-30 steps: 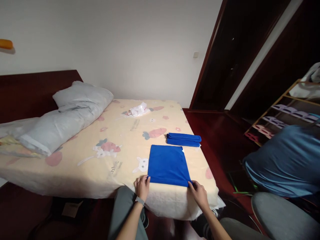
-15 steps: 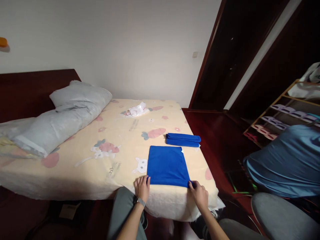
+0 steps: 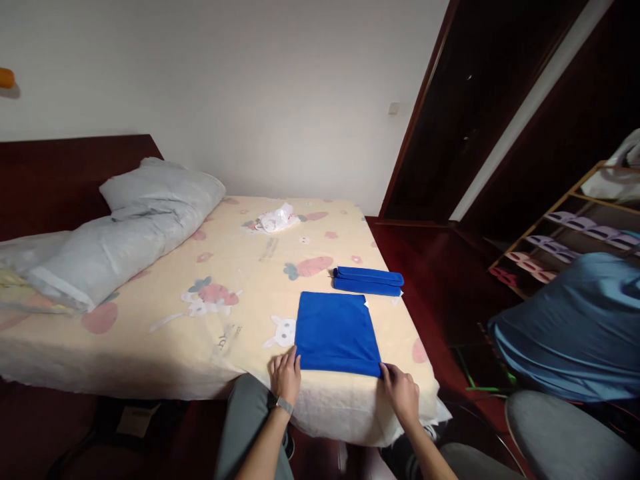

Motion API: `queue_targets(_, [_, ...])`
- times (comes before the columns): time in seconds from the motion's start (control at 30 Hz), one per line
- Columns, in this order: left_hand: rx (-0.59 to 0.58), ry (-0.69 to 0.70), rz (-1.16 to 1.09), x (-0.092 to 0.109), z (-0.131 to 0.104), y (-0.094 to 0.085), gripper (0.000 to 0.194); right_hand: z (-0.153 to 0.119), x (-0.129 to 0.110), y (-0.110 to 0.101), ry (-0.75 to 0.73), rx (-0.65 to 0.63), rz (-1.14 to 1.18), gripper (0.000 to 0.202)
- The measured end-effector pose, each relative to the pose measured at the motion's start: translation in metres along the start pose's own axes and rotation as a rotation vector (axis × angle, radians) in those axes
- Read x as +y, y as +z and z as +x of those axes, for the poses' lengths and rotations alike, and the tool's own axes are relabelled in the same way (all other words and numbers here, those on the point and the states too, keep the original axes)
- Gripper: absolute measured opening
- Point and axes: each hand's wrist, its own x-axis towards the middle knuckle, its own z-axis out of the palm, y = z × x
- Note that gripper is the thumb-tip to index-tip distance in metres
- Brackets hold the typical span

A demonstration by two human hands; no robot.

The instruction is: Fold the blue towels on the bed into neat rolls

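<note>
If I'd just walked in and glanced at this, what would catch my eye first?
Probably the bright blue cloth spread flat at the near edge of the bed, with the left hand and right hand touching its near corners. Just beyond it lies a long, narrow blue bundle. Next might come the grey bedding, heaped by the dark headboard on the left.

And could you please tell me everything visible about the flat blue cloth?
The blue cloth is plain, soft-looking and four-sided, with a small white tag near its far right corner. It lies flat on the bed, lightly creased toward the near edge. The left hand holds its near left corner, the right hand its near right.
</note>
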Motion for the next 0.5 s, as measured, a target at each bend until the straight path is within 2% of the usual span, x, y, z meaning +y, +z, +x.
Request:
queue_targets(0.1, [0.029, 0.016, 0.042, 0.001, -0.001, -0.004, 0.034, -0.003, -0.003, 0.0, -0.037, 0.038, -0.077, 0.054])
queue_targets(0.2, [0.037, 0.015, 0.077, 0.002, -0.001, -0.007, 0.033, -0.003, -0.005, -0.002, -0.016, 0.088, -0.047, 0.053])
queue_targets(0.27, [0.005, 0.078, 0.069, 0.006, -0.003, -0.009, 0.035, -0.002, -0.007, -0.005, 0.03, 0.143, 0.025, 0.057])
queue_targets(0.33, [-0.051, 0.205, 0.044, 0.015, -0.006, -0.012, 0.041, -0.001, -0.012, -0.007, 0.029, 0.22, 0.093, 0.061])
queue_targets(0.4, [-0.126, 0.36, 0.016, 0.028, -0.011, -0.014, 0.046, -0.003, -0.024, -0.006, -0.069, 0.253, 0.154, 0.059])
queue_targets(0.5, [-0.221, 0.511, -0.006, 0.047, -0.016, -0.014, 0.055, -0.014, -0.051, 0.006, -0.33, 0.155, 0.205, 0.045])
